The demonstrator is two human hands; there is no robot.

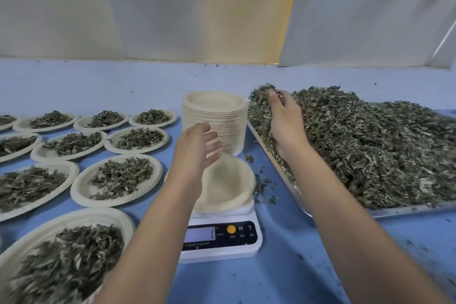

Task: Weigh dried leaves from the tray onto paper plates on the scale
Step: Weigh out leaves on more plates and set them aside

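A white digital scale (222,242) stands on the blue table with an empty paper plate (229,185) on it. My left hand (197,148) hovers over the plate's left side, fingers relaxed and holding nothing. Behind it rises a tall stack of paper plates (217,116). At the right, a metal tray (407,210) holds a big heap of dried leaves (370,145). My right hand (286,118) grips a bunch of leaves at the heap's left end, lifted a little above the tray.
Several paper plates with leaf portions (118,177) cover the table's left half. Loose leaf bits (265,185) lie between the scale and the tray. A white and yellow wall (197,7) stands behind the table.
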